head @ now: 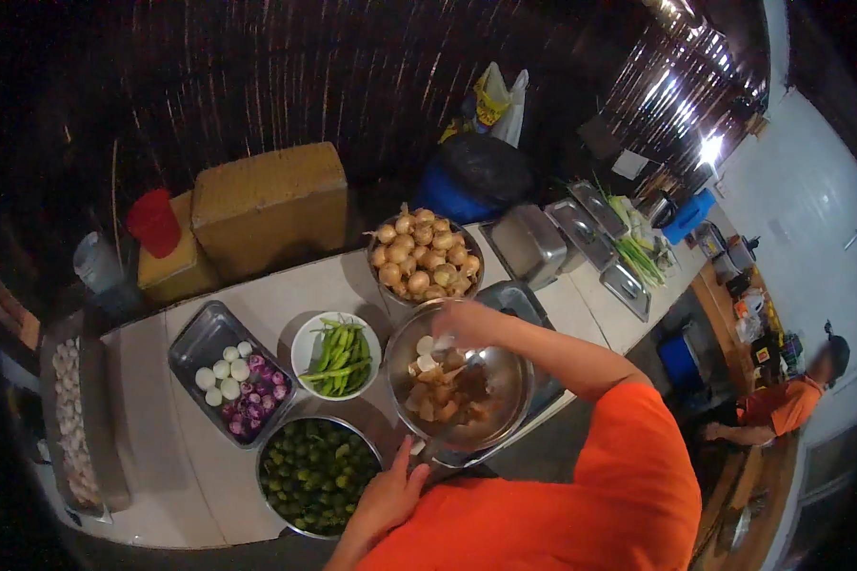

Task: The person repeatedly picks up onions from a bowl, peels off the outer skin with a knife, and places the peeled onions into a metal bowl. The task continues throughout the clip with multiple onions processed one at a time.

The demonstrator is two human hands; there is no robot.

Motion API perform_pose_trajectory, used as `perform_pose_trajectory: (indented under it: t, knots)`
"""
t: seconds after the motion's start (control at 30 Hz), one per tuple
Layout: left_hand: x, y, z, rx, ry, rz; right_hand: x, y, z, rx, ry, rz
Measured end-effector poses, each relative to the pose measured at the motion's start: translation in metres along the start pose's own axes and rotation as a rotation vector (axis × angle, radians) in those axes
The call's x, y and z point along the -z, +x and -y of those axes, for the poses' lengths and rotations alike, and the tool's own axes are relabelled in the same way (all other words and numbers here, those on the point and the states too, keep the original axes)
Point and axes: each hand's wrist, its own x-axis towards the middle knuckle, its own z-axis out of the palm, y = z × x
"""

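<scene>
My right hand [460, 325] is over the far side of a wide steel bowl [510, 400]; its fingers are blurred, and what it holds, if anything, cannot be made out. In the bowl lie brown onion skins [443, 400] and pale peeled pieces [426, 353]. My left hand [393, 489] is at the bowl's near left side, around a knife's handle, it seems, with a pale end [418, 446] showing by the fingers. Beyond the bowl stands a round container of unpeeled onions [421, 253]. Green chillies [337, 357] fill a white bowl [301, 335] to the left.
A metal tray [193, 342] holds peeled white and purple onions. Small green vegetables [318, 475] fill a bowl near my left hand. Garlic [71, 414] fills a container far left. Steel pans [528, 243] and green stalks [639, 257] stand at right. Another person [778, 414] is far right.
</scene>
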Motion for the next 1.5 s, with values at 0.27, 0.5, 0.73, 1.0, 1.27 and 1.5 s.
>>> perform_pose_trajectory:
  t: [0.27,0.5,0.73,1.0,1.27,1.5]
  knots:
    - [-0.008,-0.002,-0.03,0.103,0.031,-0.086,0.028,0.107,-0.045,-0.463,-0.086,-0.329]
    - [-0.039,-0.004,-0.044,0.157,-0.027,-0.203,-0.016,0.149,-0.077,-0.444,-0.189,-0.359]
    - [-0.063,0.01,-0.043,0.114,-0.207,-0.362,0.013,0.08,-0.042,-0.488,0.727,-0.728]
    - [-0.06,0.035,-0.086,-0.037,-0.872,-0.314,-0.013,-0.092,-0.013,-0.311,1.95,-0.56]
    - [-0.069,0.075,-0.08,0.03,-0.71,-0.313,-0.057,-0.154,0.032,-0.321,2.138,-0.596]
    - [-0.093,0.087,-0.092,-0.108,-0.251,-0.328,-0.071,-0.166,0.033,-0.309,2.185,-0.63]
